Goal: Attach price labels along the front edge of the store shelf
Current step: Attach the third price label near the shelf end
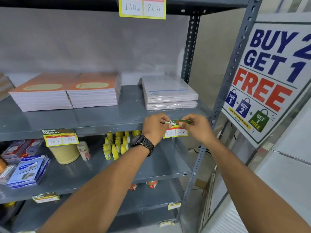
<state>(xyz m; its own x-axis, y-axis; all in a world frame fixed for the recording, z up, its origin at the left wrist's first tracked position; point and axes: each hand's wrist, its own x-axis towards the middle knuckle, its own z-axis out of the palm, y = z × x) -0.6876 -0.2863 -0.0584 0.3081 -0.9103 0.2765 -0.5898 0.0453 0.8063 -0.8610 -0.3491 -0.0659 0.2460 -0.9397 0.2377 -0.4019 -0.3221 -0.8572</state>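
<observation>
A yellow-bordered price label (176,132) with a green "SUPER MARKET" top strip and handwritten prices hangs at the front edge of the grey metal shelf (101,126), right of centre. My left hand (154,126), with a black watch on the wrist, pinches the label's top left corner. My right hand (196,126) pinches its top right corner. Both hands press the green strip against the shelf edge. A second label of the same kind (60,137) is stuck on the same edge further left.
Stacks of notebooks (67,93) and wrapped pads (170,95) lie on the shelf. Below stand yellow bottles (116,145), a tape roll (64,154) and blue packets (28,170). A slotted upright post (225,100) and a "BUY 2 GET 1 FREE" poster (269,78) stand to the right.
</observation>
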